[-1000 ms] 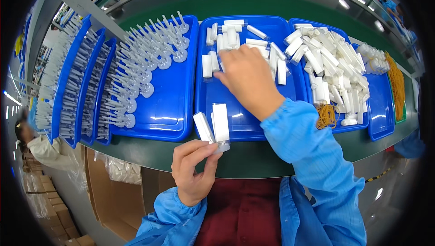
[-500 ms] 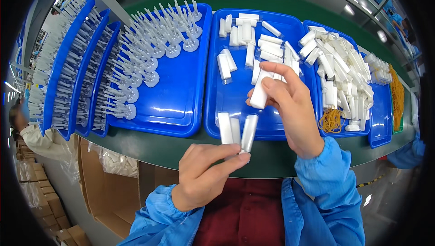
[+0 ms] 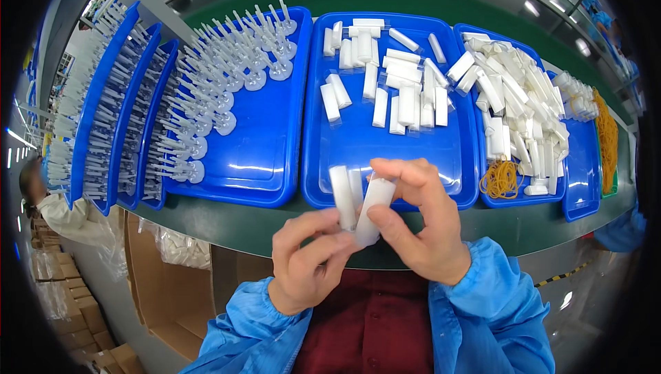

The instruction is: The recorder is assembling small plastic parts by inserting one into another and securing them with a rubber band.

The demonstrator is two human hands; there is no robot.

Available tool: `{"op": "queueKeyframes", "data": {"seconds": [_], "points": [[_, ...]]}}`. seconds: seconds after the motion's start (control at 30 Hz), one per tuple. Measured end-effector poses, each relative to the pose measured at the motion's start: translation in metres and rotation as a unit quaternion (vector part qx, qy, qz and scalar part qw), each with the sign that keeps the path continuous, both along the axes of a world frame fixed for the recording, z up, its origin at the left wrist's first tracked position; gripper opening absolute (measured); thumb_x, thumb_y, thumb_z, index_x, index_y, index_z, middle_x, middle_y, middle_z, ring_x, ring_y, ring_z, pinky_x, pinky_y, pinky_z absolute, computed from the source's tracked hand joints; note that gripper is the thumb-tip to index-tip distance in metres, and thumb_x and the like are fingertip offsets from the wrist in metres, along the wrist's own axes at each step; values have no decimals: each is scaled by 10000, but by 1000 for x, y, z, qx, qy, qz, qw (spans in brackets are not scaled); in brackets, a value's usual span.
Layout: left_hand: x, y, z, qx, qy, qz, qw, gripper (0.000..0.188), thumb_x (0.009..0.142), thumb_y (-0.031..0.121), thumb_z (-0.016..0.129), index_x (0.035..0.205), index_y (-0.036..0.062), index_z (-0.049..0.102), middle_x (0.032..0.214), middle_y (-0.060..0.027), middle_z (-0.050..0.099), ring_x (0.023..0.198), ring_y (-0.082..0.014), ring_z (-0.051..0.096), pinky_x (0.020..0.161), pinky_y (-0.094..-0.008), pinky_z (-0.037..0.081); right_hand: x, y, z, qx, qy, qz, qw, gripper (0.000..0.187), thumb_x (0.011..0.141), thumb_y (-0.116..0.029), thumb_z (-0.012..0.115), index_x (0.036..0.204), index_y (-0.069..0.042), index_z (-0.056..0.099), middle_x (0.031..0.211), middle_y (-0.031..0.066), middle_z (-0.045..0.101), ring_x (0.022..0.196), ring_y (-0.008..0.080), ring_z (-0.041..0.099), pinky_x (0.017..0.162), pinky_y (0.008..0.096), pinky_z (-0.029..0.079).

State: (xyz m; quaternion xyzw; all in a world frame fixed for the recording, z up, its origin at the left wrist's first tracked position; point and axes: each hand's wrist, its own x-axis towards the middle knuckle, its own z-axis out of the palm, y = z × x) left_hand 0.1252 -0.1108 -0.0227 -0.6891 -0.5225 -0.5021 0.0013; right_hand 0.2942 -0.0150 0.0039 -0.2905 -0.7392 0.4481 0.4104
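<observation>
My left hand (image 3: 310,257) is closed, pinching the lower ends of a few upright white packets (image 3: 341,195) in clear film, fanned slightly apart. My right hand (image 3: 427,229) grips another white packet (image 3: 376,202) between thumb and fingers, set against the right side of that bunch. Its lower end meets the left fingertips. Beyond both hands is the middle blue tray (image 3: 385,157), with loose packets of the same kind (image 3: 406,105) lying mostly in its far half.
A right-hand blue tray holds heaped white packets (image 3: 513,99) and yellow rubber bands (image 3: 501,180). On the left, a blue tray (image 3: 258,147) carries translucent stemmed pieces with round bases (image 3: 224,123), beside tilted, filled trays (image 3: 103,112). An open cardboard box (image 3: 165,278) stands below the table.
My right hand has come down and left from over the middle tray, bringing its packet against the bunch. My left hand still holds the bunch and has shifted little.
</observation>
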Motion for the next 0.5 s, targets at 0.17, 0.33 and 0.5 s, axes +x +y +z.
{"op": "queueKeyframes", "data": {"seconds": [0.17, 0.33, 0.5], "points": [[11, 10, 19, -158, -357, -70, 918, 1160, 590, 331, 988, 1497, 11, 341, 1441, -156, 419, 1195, -234, 564, 1000, -371, 467, 11, 5, -2, -36, 54, 32, 997, 402, 915, -133, 722, 1290, -48, 606, 1056, 93, 642, 997, 244, 580, 885, 351, 448], [12, 17, 21, -480, -612, -286, 560, 555, 867, 158, 782, 1332, 10, 516, 1088, -58, 647, 975, -162, 659, 848, -306, 543, 24, 10, -6, 171, -12, 107, 979, 540, 843, -218, 766, 1318, -30, 589, 1287, 141, 586, 1127, 315, 579, 942, 366, 473], [37, 19, 26, -522, -593, -215, 574, 355, 893, 89, 712, 1221, 26, 588, 1108, -57, 649, 1047, -154, 649, 866, -303, 540, 37, -12, 9, 264, -154, 73, 949, 835, 654, -316, 821, 1355, 41, 541, 1310, 173, 605, 1140, 336, 607, 982, 424, 508]]}}
